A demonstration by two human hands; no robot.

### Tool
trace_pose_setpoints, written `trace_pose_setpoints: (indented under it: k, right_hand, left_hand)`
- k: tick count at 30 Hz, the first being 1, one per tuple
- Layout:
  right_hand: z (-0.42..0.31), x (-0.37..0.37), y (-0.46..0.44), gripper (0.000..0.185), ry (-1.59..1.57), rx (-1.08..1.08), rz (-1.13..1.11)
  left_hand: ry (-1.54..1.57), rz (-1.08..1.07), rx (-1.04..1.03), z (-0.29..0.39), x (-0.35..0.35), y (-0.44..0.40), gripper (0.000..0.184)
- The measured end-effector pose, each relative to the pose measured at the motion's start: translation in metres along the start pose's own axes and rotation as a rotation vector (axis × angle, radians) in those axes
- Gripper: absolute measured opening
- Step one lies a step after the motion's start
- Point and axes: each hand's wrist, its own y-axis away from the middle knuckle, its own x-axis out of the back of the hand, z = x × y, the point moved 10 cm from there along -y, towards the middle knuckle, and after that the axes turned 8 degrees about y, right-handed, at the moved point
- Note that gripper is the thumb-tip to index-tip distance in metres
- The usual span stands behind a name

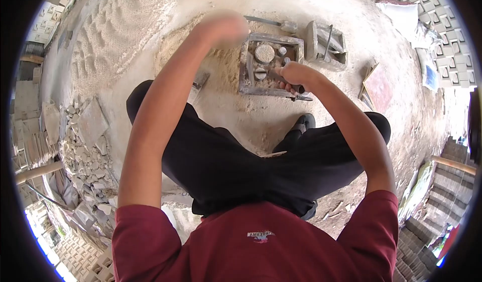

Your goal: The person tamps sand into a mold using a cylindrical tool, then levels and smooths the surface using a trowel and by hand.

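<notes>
A low square frame lies on the dusty ground in front of me. Inside it are a round sandy disc, a small pale cylinder and a round piece split by a slot. My right hand reaches over the frame's right side, fingers wrapped around a dark-handled tool whose working end I cannot make out. My left hand is over sand just beyond the frame's upper left corner. It is blurred, so its fingers and anything in them cannot be told.
A box with bar-like pieces stands right of the frame. A long flat tool lies behind it, and a thin dark tool at its front edge. Loose sand and broken rubble spread to the left. A reddish board lies right.
</notes>
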Motion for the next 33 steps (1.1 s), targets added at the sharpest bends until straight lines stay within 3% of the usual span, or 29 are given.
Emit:
trace_pose_setpoints:
  k: [3, 5, 9, 15, 18, 23, 27, 33]
  right_hand:
    - [-0.011, 0.012, -0.034, 0.037, 0.092, 0.082, 0.046]
    - [-0.006, 0.015, -0.059, 0.035, -0.119, 0.018, 0.078]
    - [0.010, 0.002, -0.062, 0.035, -0.128, -0.030, 0.051]
    - [0.029, 0.006, 0.005, 0.036, -0.131, -0.182, -0.092]
    - [0.020, 0.045, 0.017, 0.039, 0.053, -0.089, 0.009]
    - [-0.031, 0.111, 0.040, 0.046, 0.669, 0.119, 0.175]
    - [-0.079, 0.129, 0.035, 0.040, 1.027, 0.169, 0.187]
    - [-0.125, 0.136, -0.020, 0.036, 1.167, 0.108, 0.130]
  left_hand:
    - [-0.007, 0.097, -0.028, 0.009, 0.012, 0.001, 0.044]
    - [-0.023, 0.088, -0.010, 0.007, 0.014, -0.002, 0.045]
    - [-0.016, 0.085, -0.007, 0.009, 0.016, 0.003, 0.046]
    - [-0.043, 0.158, -0.022, -0.003, 0.018, -0.008, 0.044]
    - [-0.028, 0.118, -0.055, 0.003, 0.017, -0.011, 0.044]
    - [0.011, 0.093, -0.052, 0.020, 0.023, 0.001, 0.045]
    - [-0.037, 0.111, -0.023, 0.014, 0.021, -0.007, 0.044]
    - [-0.008, 0.124, -0.019, 0.029, 0.036, 0.013, 0.049]
